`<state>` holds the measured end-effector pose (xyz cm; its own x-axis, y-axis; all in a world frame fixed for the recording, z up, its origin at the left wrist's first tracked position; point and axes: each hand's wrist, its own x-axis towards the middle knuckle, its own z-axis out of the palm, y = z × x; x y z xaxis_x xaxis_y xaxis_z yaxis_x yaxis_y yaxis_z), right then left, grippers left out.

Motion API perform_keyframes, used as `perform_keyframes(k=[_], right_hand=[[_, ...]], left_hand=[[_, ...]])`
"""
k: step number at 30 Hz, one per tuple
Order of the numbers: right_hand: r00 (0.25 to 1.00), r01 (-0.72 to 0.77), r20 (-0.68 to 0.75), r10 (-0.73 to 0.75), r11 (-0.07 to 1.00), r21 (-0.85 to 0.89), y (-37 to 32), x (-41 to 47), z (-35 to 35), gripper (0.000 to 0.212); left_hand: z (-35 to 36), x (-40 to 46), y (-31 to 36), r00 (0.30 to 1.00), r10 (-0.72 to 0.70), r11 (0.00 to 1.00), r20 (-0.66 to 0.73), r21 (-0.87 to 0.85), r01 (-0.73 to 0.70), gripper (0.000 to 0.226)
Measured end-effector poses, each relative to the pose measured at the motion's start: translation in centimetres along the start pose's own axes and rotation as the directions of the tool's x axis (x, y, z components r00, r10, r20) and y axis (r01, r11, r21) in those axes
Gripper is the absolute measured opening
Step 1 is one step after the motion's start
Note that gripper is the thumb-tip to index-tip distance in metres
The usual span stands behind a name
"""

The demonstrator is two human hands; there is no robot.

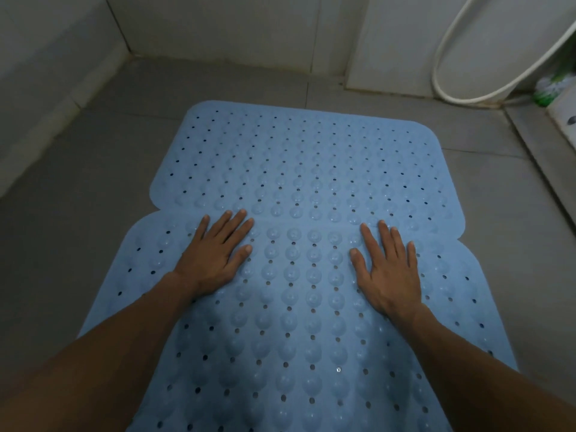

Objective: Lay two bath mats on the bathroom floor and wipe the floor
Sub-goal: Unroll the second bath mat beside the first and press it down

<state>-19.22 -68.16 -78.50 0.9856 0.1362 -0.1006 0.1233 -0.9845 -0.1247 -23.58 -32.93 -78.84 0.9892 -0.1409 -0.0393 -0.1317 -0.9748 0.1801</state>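
Two blue bath mats (299,169) lie overlapping on the grey tiled floor (78,182).

Place: a home bathroom
Signs: grey floor tiles (93,169), tiled walls (218,26), shower hose (448,57) at 1 o'clock

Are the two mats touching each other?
Touching: the head view shows the near mat meeting the far mat along a seam, no floor between.

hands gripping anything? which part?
Nothing held. Left hand and right hand lie flat, fingers straight, on the near blue mat by its far edge.
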Motion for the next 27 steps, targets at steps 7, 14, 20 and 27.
perform_keyframes(k=[7, 14, 20, 27], right_hand=[[0.998, -0.018, -0.053, 0.02, 0.999, 0.038, -0.1, -0.3, 0.2, 0.068], [0.999, -0.025, -0.021, 0.025, 0.999, 0.02, -0.4, -1.7, 0.0, 0.071], [0.999, -0.041, -0.018, 0.042, 0.999, 0.022, -0.3, -1.9, -0.1, 0.069], [0.999, -0.03, -0.019, 0.03, 0.999, 0.016, -0.2, -1.9, 0.0, 0.067]], left_hand=[[0.3, 0.0, 0.0, 1.0, 0.006, 1.0, -0.018, 0.014, -0.006, 0.06], [0.7, -0.4, -0.1, 1.0, 0.017, 1.0, -0.008, 0.01, -0.017, 0.061], [0.5, -0.9, 0.2, 1.0, 0.027, 1.0, -0.012, 0.016, -0.027, 0.063], [0.4, -1.0, 0.2, 1.0, 0.023, 1.0, -0.004, -0.004, -0.023, 0.063]])
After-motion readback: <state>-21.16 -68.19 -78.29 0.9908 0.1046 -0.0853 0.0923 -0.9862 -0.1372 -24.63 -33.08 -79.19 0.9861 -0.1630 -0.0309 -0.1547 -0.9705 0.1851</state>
